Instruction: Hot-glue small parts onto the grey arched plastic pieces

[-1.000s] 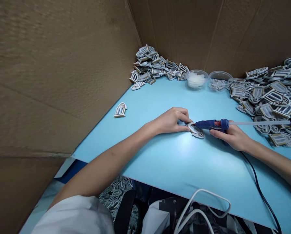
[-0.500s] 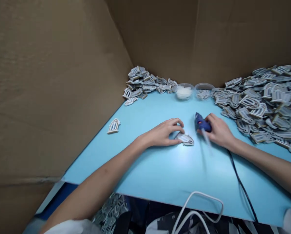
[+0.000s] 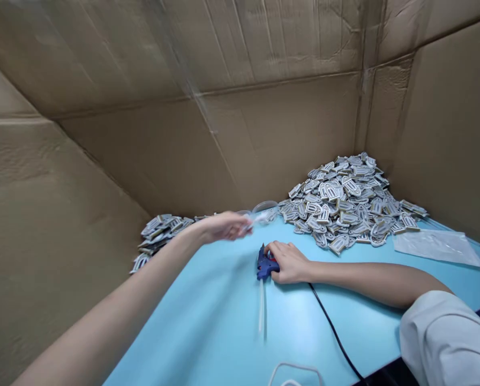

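Note:
My right hand [image 3: 290, 261] is wrapped around a blue hot glue gun [image 3: 266, 264], its nozzle up and a pale glue stick [image 3: 261, 308] trailing from its back end. My left hand [image 3: 229, 226] reaches out to the far side of the blue table, beside the clear round tubs. Its fingers are curled and smeared by motion. Something pale shows at the fingertips, too blurred to name. One clear tub [image 3: 265, 206] is partly visible past the fingers; the other is mostly hidden behind the hand.
A large heap of grey arched window-shaped pieces [image 3: 344, 201] stands at the back right, a smaller pile [image 3: 159, 234] at the back left. A clear plastic bag [image 3: 439, 246] lies to the right. A black cord [image 3: 332, 324] and a white cable [image 3: 294, 367] lie nearer. Cardboard walls [image 3: 240, 139] enclose the table.
My view has swung up and to the right. My left hand has left the spot where it held an arched piece on the table and moved to the tubs. My right hand keeps the glue gun.

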A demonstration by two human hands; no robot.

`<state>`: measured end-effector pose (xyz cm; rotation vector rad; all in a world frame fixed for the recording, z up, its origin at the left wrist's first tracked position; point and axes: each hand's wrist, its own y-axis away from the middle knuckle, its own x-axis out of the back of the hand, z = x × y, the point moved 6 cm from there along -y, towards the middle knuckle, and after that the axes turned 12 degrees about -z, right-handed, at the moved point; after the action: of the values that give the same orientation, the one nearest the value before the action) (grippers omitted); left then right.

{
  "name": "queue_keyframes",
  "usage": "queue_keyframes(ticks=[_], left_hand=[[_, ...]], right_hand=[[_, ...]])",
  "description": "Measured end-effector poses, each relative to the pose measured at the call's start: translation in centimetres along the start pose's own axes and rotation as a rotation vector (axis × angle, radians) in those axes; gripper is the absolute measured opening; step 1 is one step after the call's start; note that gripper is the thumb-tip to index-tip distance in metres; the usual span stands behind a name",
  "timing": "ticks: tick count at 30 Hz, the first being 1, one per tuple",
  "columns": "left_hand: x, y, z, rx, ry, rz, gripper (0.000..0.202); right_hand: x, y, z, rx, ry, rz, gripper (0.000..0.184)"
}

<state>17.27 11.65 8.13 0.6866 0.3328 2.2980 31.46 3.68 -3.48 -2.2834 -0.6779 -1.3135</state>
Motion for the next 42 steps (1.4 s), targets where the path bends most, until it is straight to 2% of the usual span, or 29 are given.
queue_keyframes(ticks=[2, 3, 5, 6, 8, 12, 15, 18, 21, 24, 26, 29, 31, 32, 35, 42], left_hand=[[-0.1, -3.3, 6.2, -0.205, 0.037, 0.13, 0.068], [-0.1, -4.4, 8.6, -0.304, 0.052, 0.18, 0.073], [0.1, -5.0, 11.4, -0.517, 0.106, 0.303, 0.078], [0.2, -4.8, 11.5, -0.565, 0.09, 0.364, 0.08], [0.6, -3.8, 9.3, -0.529, -0.021, 0.488, 0.081], [2.0, -0.2, 0.0, -0.237, -0.261, 0.672, 0.076], [3.7, 4.2, -6.9, -0.027, -0.393, 0.827, 0.061], [5.3, 9.4, -12.8, 0.241, -0.514, 0.971, 0.053], [6.4, 13.3, -17.8, 0.505, -0.547, 0.985, 0.055], [7.2, 14.7, -21.3, 0.641, -0.549, 0.868, 0.052], [7.8, 14.5, -22.7, 0.646, -0.569, 0.796, 0.047], [8.7, 13.5, -23.6, 0.598, -0.604, 0.759, 0.042], [9.1, 13.0, -23.7, 0.558, -0.617, 0.767, 0.041], [9.2, 12.9, -23.6, 0.54, -0.621, 0.778, 0.041], [9.0, 12.7, -22.9, 0.497, -0.635, 0.808, 0.043], [5.2, 11.2, -19.5, 0.251, -0.716, 0.718, 0.037]], right_hand=[[0.1, 0.1, 0.1, 0.012, -0.003, 0.005, 0.049], [0.2, 0.2, 0.1, 0.014, -0.006, 0.009, 0.049], [0.3, 0.2, 0.3, 0.015, -0.011, 0.016, 0.05], [0.3, 0.1, 0.4, 0.017, -0.015, 0.017, 0.05], [0.2, 0.1, 0.4, 0.024, -0.025, 0.015, 0.048], [-0.3, 0.1, 0.5, 0.034, -0.061, 0.003, 0.045], [-0.5, 0.2, 0.6, 0.043, -0.088, -0.012, 0.044], [-0.7, 0.0, 0.8, 0.047, -0.099, -0.026, 0.04], [-0.8, -0.3, 1.0, 0.058, -0.093, -0.044, 0.036], [-0.7, -0.4, 1.2, 0.072, -0.129, -0.02, 0.037], [-0.2, -0.4, 1.5, 0.091, -0.206, 0.021, 0.034], [1.7, -0.5, 2.0, 0.11, -0.258, 0.173, 0.022], [3.1, -1.2, 2.0, 0.105, -0.15, 0.261, 0.02], [3.6, -1.9, 1.7, 0.097, -0.052, 0.264, 0.021], [4.4, -5.4, 0.8, 0.073, 0.252, 0.156, 0.023], [5.0, -16.6, -0.6, 0.006, 0.439, -0.004, 0.035]])
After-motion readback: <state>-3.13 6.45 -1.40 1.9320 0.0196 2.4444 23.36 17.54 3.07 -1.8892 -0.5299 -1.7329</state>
